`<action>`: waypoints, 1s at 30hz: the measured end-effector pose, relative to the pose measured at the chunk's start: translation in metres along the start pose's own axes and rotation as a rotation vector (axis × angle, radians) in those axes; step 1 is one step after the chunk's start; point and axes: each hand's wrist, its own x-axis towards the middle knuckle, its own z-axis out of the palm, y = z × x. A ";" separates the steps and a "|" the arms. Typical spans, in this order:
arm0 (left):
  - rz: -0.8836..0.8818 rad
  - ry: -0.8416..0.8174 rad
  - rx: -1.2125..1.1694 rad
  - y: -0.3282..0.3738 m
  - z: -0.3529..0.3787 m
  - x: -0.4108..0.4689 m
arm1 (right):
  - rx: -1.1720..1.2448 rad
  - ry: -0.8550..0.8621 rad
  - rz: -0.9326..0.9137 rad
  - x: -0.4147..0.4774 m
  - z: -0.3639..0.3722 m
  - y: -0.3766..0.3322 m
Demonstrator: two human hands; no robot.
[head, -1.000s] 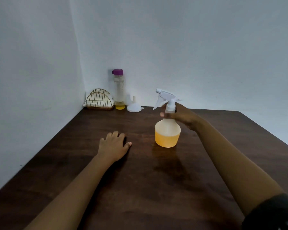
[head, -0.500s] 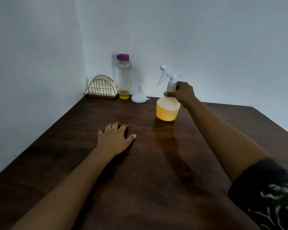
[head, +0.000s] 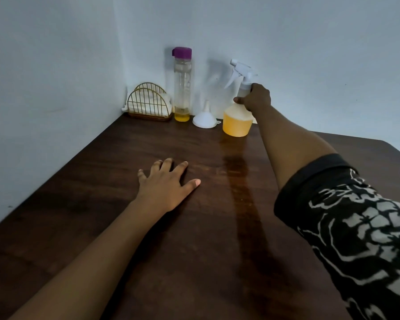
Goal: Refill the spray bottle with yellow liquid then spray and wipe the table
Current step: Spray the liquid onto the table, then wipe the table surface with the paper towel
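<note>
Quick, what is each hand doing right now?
Left hand: open, resting flat on the table.
Right hand: holding the spray bottle by its neck.

A short black sleeve point(head: 356, 227), printed in white florals and hemmed with a plain black band, is seen at the right side of the table point(head: 79, 204). The left forearm point(head: 90, 257) is uncovered; a ring is possibly worn on the left hand point(head: 165, 188).

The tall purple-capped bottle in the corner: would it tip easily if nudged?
Probably yes: the bottle is tall and narrow. Likely light too, with only a little yellow liquid at its bottom. Its smooth clear wall may feel slippery.
</note>
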 end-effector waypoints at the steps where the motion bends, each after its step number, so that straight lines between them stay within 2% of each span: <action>1: 0.000 0.002 0.000 0.000 0.000 0.000 | -0.006 0.013 -0.003 0.003 0.002 0.001; 19: 0.000 -0.003 0.014 0.000 -0.003 0.000 | -0.138 0.015 -0.066 0.028 0.007 0.011; 24: 0.003 -0.020 0.027 0.000 -0.006 0.001 | -0.110 -0.024 0.032 0.011 0.011 0.010; 26: 0.009 -0.031 0.032 0.000 -0.007 0.001 | -0.084 0.063 0.087 -0.007 0.015 0.009; 28: 0.013 -0.047 0.035 0.000 -0.010 0.000 | -0.051 0.180 0.035 -0.028 0.020 0.006; 30: 0.014 -0.064 0.030 -0.001 -0.014 0.000 | 0.014 0.200 -0.055 -0.048 0.025 -0.002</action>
